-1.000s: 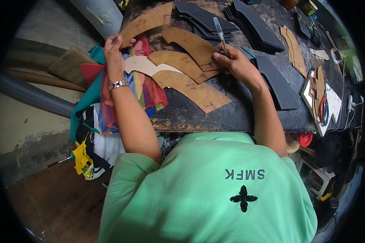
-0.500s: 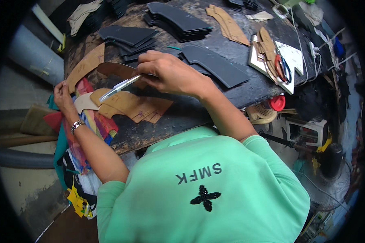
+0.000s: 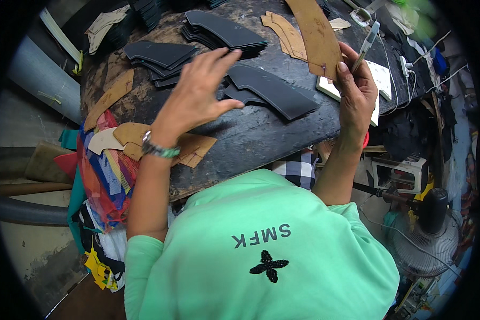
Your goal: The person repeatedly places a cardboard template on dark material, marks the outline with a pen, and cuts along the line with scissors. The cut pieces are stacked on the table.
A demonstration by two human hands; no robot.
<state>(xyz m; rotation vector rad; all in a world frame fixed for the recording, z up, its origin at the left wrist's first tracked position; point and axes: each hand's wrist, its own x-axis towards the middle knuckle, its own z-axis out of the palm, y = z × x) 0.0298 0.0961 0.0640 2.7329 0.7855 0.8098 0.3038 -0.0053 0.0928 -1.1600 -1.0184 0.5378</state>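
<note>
1. Your right hand point(image 3: 357, 88) is raised over the right part of the dark worn surface point(image 3: 261, 138), its fingers closed on a long curved brown cardboard pattern point(image 3: 317, 34) and a silver pen point(image 3: 365, 45) together; the pattern rises toward the top edge of the view.
2. Your left hand point(image 3: 197, 93) hovers with fingers spread wide, holding nothing, above the black cut pieces point(image 3: 274, 93) lying just beside it.
3. More stacks of black pieces point(image 3: 221, 32) sit farther back, well apart from the brown patterns point(image 3: 165, 144) at the near left edge.
4. Bright striped cloth point(image 3: 104, 176) hangs off the left side of the surface, under those patterns.
5. A white board point(image 3: 381, 80) lies beneath your right hand.
</note>
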